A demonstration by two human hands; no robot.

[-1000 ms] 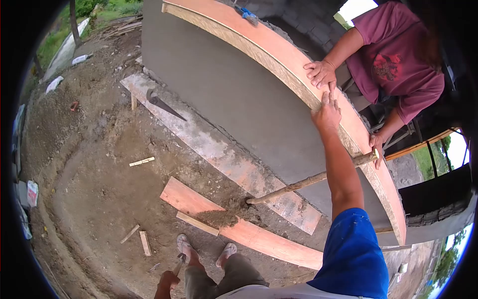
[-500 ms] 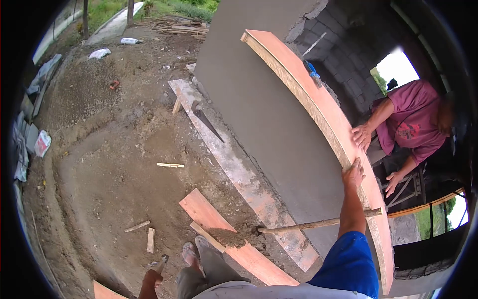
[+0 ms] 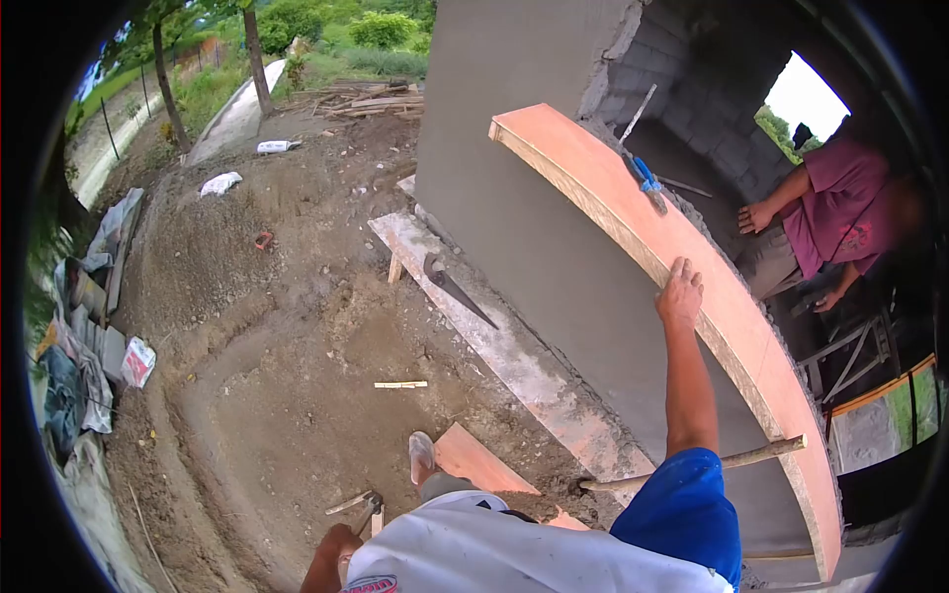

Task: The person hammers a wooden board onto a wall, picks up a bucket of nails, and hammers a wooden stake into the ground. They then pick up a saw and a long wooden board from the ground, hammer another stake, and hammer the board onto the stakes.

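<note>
My right hand lies flat, fingers loosely spread, on the long curved orange plywood board capping the grey plastered wall — steadying it, I judge. Shifting it next calls for a firmer hold on its edge. My left hand, down low, grips a wooden-handled hammer — its fingers are half hidden by my shirt.

Ground: we note bare, rutted dirt.
Foot of wall: long plank lying flat on the dirt, cement-smeared.
On plank: handsaw, toward its far end.
Middle: small wood strip.
Near edge: orange board, flat.
Left edge: heaped sacks.
Far side: white bag, lumber pile.
</note>
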